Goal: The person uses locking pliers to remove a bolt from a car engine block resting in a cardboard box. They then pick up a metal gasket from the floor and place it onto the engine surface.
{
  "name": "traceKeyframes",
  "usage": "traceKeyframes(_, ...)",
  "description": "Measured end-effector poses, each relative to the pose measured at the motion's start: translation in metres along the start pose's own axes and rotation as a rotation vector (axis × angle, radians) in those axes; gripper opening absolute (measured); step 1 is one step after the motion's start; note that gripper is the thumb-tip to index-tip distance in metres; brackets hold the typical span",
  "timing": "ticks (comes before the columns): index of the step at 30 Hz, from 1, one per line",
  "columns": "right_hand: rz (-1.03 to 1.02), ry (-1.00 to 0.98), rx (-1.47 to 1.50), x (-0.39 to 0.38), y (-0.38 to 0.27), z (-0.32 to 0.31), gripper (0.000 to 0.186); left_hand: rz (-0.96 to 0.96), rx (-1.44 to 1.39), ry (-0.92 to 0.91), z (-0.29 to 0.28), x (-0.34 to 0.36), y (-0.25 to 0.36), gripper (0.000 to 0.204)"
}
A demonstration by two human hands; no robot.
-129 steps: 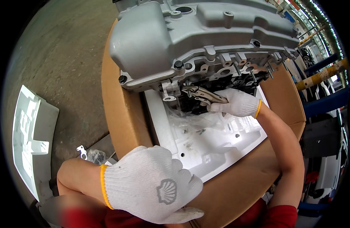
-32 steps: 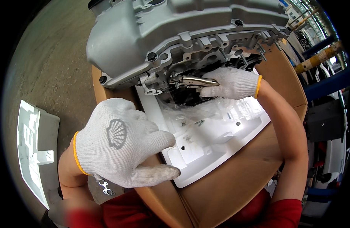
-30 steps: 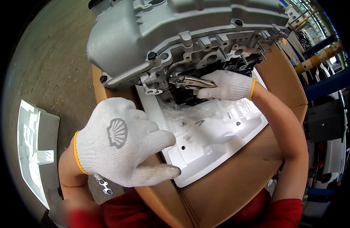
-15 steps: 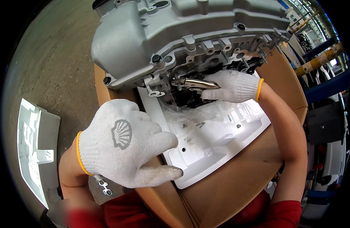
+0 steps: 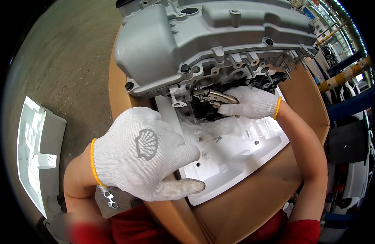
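Observation:
My right hand (image 5: 250,102), in a white knit glove with a yellow cuff, is wrapped round the handles of metal locking pliers (image 5: 215,96). The jaws of the pliers reach a stud at the lower side of a grey engine (image 5: 155,49); whether they clamp it I cannot tell. Farther right, threaded studs (image 5: 270,76) stick out of the same side. My left hand (image 5: 144,156), gloved alike, hovers in front of the engine's left end. Its thumb and forefinger are apart, with nothing between them; the other fingers are partly hidden.
Under the engine lies a white molded tray (image 5: 236,179) with clear plastic film (image 5: 208,127) and a loose stud (image 5: 217,139). An open cardboard box (image 5: 260,195) surrounds it. A white panel (image 5: 37,162) stands on the floor at left, and a metal gasket (image 5: 110,199) lies below my left wrist.
The view has shifted, so the engine sits farther right and lower. My right hand keeps its hold on the pliers near the stud. My left hand appears slightly farther right, still open.

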State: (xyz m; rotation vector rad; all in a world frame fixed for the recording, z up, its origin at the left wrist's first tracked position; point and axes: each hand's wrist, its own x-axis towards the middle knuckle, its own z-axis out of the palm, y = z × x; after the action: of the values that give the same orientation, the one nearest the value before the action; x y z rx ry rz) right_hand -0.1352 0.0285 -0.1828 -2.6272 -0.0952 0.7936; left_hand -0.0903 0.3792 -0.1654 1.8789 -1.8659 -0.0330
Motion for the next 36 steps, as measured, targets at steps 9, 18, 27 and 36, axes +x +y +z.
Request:
traceKeyframes(9, 0.005, 0.112, -0.130, 0.003, -0.001, 0.010, 0.069, -0.014, -0.005, -0.025, -0.003, -0.001, -0.001, 0.042)
traceKeyframes(18, 0.039, 0.038, 0.238, 0.014, -0.006, 0.031, 0.069, 0.012, -0.067, 0.049, -0.001, 0.000, -0.002, 0.052)
traceKeyframes(27, 0.039, 0.053, -0.157, 0.002, -0.006, -0.001, 0.069, 0.017, 0.009, -0.015, -0.003, 0.001, -0.003, 0.048)
traceKeyframes(36, 0.098, 0.089, 0.393, 0.026, -0.005, 0.057, 0.065, 0.005, 0.000, 0.014, -0.001, 0.002, -0.002, 0.045)
